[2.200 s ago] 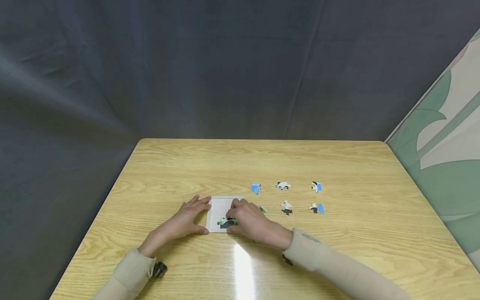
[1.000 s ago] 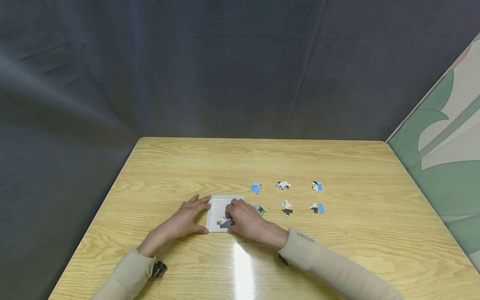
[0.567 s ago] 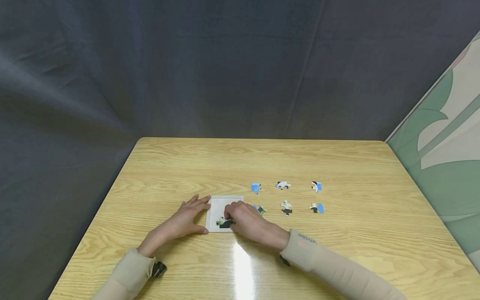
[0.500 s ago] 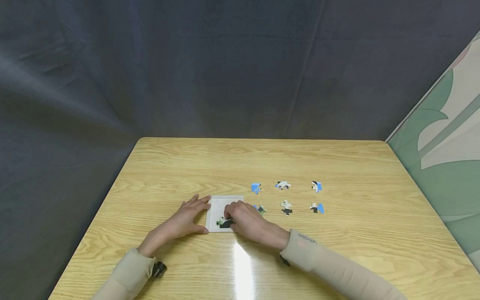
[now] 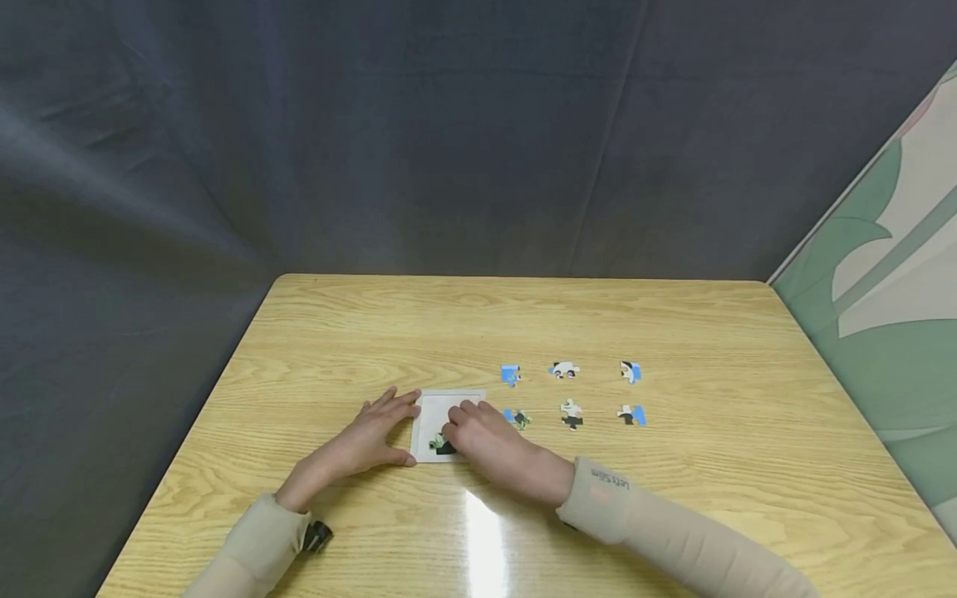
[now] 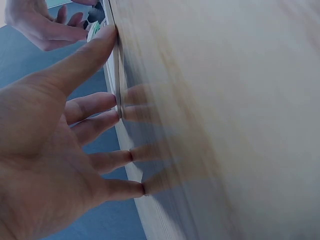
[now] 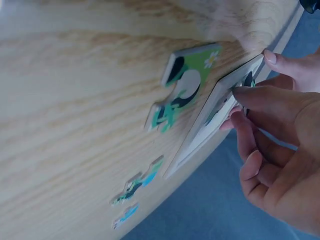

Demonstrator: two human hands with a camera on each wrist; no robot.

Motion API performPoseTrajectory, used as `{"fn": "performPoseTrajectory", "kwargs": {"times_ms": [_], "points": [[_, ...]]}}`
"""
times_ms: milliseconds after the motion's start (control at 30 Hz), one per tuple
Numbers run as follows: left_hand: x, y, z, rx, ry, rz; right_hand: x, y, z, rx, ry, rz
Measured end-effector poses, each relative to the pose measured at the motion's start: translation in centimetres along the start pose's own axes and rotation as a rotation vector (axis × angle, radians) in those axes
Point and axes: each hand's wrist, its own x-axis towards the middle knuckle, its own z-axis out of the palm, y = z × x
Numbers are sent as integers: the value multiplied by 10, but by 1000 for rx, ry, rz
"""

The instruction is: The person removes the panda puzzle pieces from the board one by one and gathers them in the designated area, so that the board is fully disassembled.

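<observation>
A shallow white puzzle tray (image 5: 434,413) lies on the wooden table. My left hand (image 5: 364,438) rests beside it with spread fingers; thumb and some fingertips touch its left edge, seen also in the left wrist view. With curled fingers, my right hand (image 5: 493,444) pinches a black, white and green jigsaw piece (image 5: 443,447) low in the tray's front left part. The fingers partly cover that piece. In the right wrist view my right thumb (image 7: 250,97) reaches down over the tray's rim (image 7: 200,120).
Right of the tray lie several loose pieces in two rows, among them a blue piece (image 5: 511,374), a panda-face piece (image 5: 564,370) and a black-and-white piece (image 5: 571,414). A green piece with a flower (image 7: 192,75) lies near the tray, hidden by the right arm in the head view.
My right hand has shifted slightly left, and the jigsaw piece in its fingers has slid toward the tray's left side. The left hand has stayed at the tray's edge.
</observation>
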Motion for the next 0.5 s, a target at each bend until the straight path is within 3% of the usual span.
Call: {"fn": "performPoseTrajectory", "kwargs": {"times_ms": [200, 500], "points": [[-1, -1, 0, 7, 2, -3, 0, 3, -1, -50, 33, -27], [0, -1, 0, 7, -6, -13, -10, 23, -6, 191, 110, 40]]}}
